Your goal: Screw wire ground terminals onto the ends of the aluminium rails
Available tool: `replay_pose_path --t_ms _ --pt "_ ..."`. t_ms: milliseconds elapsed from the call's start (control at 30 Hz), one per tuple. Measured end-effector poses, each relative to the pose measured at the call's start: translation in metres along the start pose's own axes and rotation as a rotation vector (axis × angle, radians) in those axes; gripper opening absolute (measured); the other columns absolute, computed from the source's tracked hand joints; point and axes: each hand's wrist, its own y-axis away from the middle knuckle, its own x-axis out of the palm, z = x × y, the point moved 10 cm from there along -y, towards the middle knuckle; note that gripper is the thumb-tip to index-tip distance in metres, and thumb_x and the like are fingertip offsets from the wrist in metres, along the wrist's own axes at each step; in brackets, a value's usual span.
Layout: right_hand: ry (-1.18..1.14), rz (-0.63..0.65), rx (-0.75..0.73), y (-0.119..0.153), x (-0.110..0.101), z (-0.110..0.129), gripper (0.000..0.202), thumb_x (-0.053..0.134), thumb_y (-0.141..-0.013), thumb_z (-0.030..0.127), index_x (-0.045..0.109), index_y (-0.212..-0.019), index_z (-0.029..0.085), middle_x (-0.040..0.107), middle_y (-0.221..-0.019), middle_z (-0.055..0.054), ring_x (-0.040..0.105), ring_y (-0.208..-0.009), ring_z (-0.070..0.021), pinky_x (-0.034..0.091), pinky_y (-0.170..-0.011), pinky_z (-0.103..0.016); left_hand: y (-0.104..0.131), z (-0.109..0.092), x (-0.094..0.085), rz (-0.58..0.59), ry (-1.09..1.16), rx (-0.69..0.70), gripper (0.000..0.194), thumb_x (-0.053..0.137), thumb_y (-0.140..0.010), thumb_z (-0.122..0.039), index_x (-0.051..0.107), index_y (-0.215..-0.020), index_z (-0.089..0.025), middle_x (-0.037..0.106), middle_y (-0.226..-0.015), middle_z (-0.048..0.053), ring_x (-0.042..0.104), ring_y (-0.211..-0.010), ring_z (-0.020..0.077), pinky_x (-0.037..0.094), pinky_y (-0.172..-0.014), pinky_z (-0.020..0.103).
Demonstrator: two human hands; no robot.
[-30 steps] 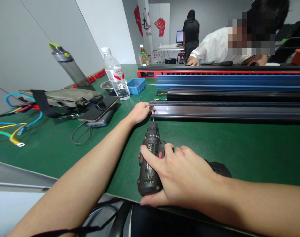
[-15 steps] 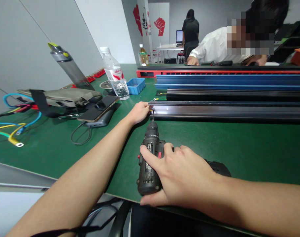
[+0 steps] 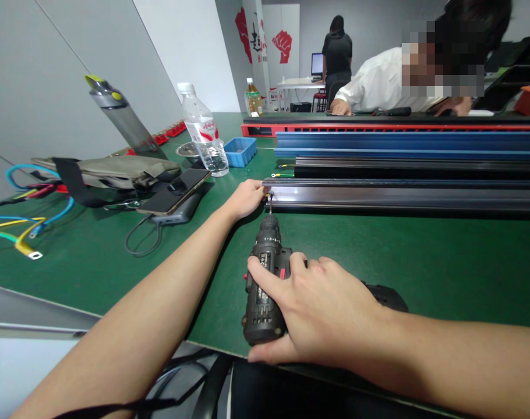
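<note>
My right hand (image 3: 321,308) is wrapped round a black cordless drill (image 3: 265,291), which lies on its side on the green table. The bit (image 3: 271,203) points away from me and meets the left end of a long dark metal profile (image 3: 378,198). At that same end, my left hand (image 3: 246,199) is closed on the profile, its fingertips partly hidden. A bit of yellow shows between those fingers and the bit, too small to name. Behind the profile, ring terminals on short wires (image 3: 283,174) stick out from another black profile (image 3: 405,169).
Beyond lie a blue profile (image 3: 400,144) and a red strip (image 3: 335,128). To the left are a water bottle (image 3: 204,131), blue tray (image 3: 240,152), phone (image 3: 175,192) on a power bank, pouch (image 3: 116,173), tilted flask (image 3: 120,116) and coloured cables (image 3: 42,227). A person in white (image 3: 378,78) leans over the far side.
</note>
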Motion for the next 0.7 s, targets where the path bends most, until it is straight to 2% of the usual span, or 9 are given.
replay_pose_path --t_ms 233,700 --pt "0.022 -0.05 -0.019 0.0006 -0.0037 0.0012 0.104 0.05 -0.077 0.091 0.04 -0.152 0.019 0.067 -0.093 -0.016 0.066 -0.082 -0.0333 0.052 -0.061 -0.037 0.001 -0.002 -0.0006 -0.002 0.004 0.002 0.073 0.04 -0.077 -0.089 0.049 -0.061 -0.018 0.049 -0.06 0.001 0.041 -0.062 0.0153 0.032 -0.059 0.027" --pt "-0.004 -0.022 -0.008 -0.0007 -0.0014 0.0002 0.104 0.052 -0.076 0.09 0.039 -0.152 0.021 0.066 -0.095 -0.015 0.067 -0.086 -0.0327 0.052 -0.066 -0.036 0.0007 -0.0001 -0.0002 0.008 0.006 -0.027 0.061 0.044 -0.084 -0.075 0.049 -0.061 -0.018 0.05 -0.061 0.001 0.041 -0.063 0.0155 0.032 -0.061 0.026"
